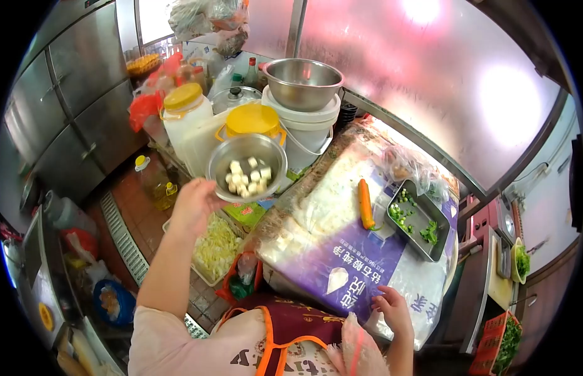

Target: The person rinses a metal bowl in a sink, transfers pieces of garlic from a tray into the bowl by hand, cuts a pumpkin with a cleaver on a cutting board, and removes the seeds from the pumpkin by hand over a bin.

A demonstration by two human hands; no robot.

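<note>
Left hand (201,202): fingers pinch the bowl's near-left rim; the thumb's exact place I cannot tell
Metal bowl (276,160): just ahead and rightward of that hand, round, no long axis, white cubes (244,183) inside
Right hand (393,308): fingers loosely spread, well apart
Nearer hand: left, touching

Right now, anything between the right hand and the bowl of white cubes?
Nothing visible stands between the right hand and the bowl, just flat plastic sheeting below. Carrot and metal tray lie off to the side.
</note>
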